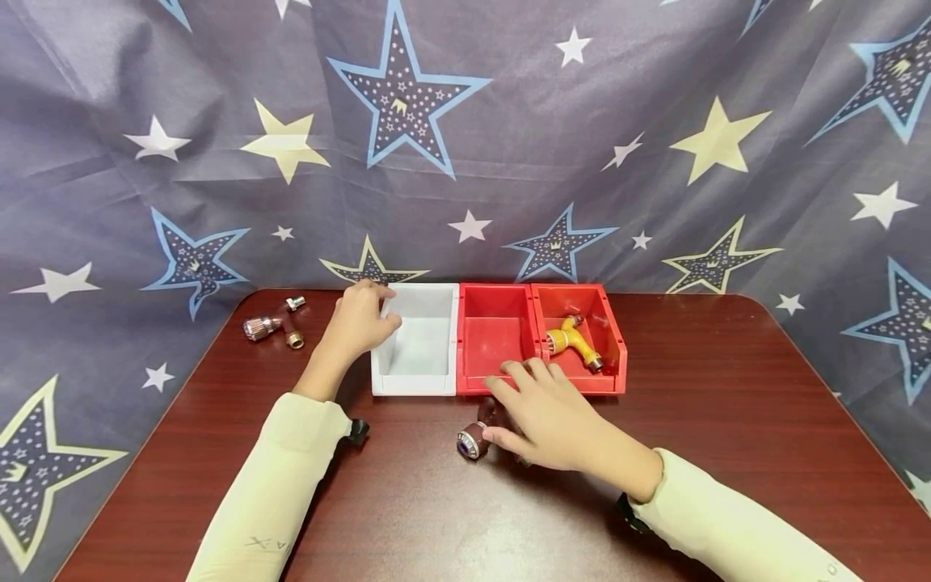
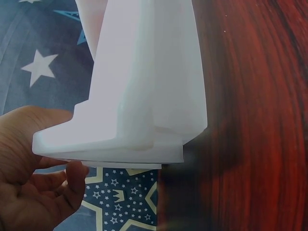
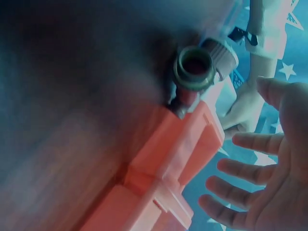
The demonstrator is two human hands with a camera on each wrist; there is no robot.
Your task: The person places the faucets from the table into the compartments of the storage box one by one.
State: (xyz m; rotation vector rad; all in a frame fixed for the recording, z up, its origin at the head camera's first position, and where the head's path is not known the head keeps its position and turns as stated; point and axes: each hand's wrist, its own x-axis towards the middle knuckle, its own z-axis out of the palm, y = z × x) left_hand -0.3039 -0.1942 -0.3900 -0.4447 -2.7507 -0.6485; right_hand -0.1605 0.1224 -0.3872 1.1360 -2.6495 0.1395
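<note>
My left hand grips the left rim of a white plastic bin. In the left wrist view the thumb and fingers lie on opposite sides of the bin's wall. The right hand is over a maroon angle valve with a ribbed silvery knob, which lies on the table before the bins and is partly hidden by that hand. The right wrist view shows the right hand's fingers spread and apart from the valve's threaded brass end.
Two red bins, a middle one and a right one, stand against the white bin. A yellow angle valve lies in the right one. Another maroon valve rests at the table's far left. A star-patterned cloth hangs behind.
</note>
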